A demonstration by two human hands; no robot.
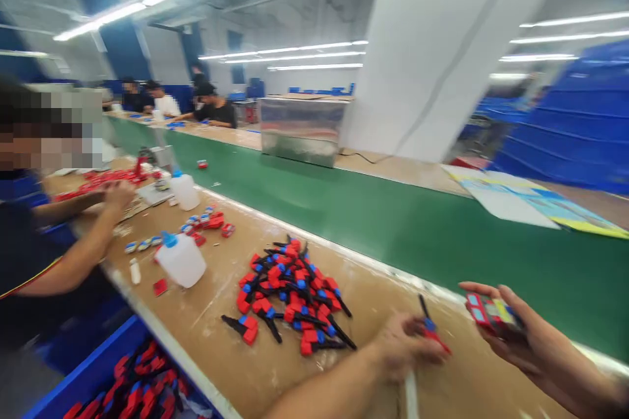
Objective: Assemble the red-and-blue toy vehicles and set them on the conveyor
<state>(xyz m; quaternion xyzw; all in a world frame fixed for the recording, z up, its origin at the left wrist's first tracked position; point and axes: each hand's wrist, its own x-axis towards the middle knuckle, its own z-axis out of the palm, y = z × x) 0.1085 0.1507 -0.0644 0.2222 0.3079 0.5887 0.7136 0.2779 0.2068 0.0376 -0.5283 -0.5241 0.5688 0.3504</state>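
My left hand (400, 344) is closed around a small plastic part (430, 329) with a red body, a blue collar and a black rod pointing up. To its right, my right hand (535, 340) is raised over the table edge, its fingers wrapped round a small red toy vehicle (486, 315) with pale windows and a yellow patch. Some of the vehicle is hidden by the fingers. Left of my left hand lies a pile of similar red, blue and black parts (295, 291). Motion blurs both hands somewhat.
A green conveyor belt (354, 209) runs behind the brown worktable (221, 353). White bottles with blue caps (181, 262) stand left of the pile. A blue bin (83, 373) of parts sits below. A co-worker's arm (78, 249) is at left; printed sheets (531, 200) lie at right.
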